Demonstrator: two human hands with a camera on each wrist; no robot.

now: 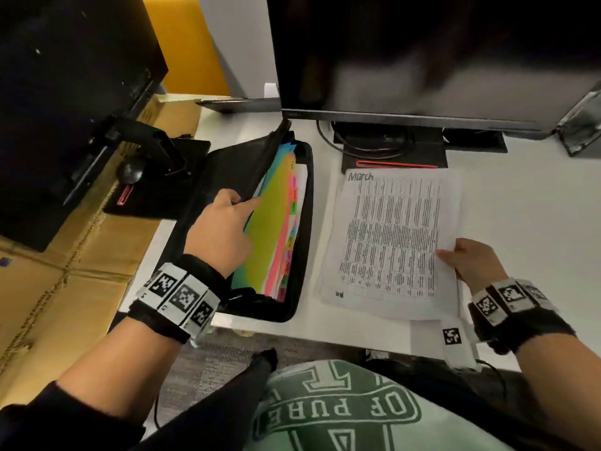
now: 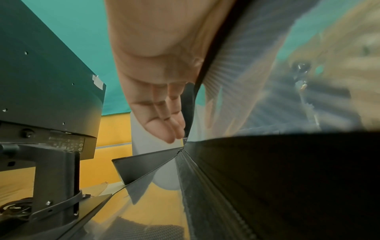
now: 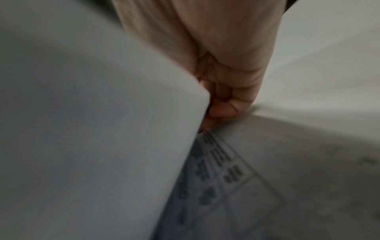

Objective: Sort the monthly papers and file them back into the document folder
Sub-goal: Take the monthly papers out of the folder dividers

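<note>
- L hand [image 1: 221, 229] at folder [image 1: 307, 203], left on tabletop [image 1: 520, 206]: fingers [image 2: 164, 116] straight against its raised cover [image 1: 271, 157], thumb inside on coloured dividers [image 1: 270, 236]; grip apart.
- R hand [image 1: 471, 265] right of folder, grip clamped on near-right edge of top sheet [image 1: 390, 236], thumb on top.
- 1 folder; 2+ sheets in pile.
- Sheet reads "March"; tabs [image 1: 293, 208] "FEB", "MAY", rest too small.

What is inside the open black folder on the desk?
Inside the black folder stand coloured dividers with month tabs along their right edge; MAY is readable. The left hand presses against the raised cover. Whether papers lie between the dividers is hidden.
</note>
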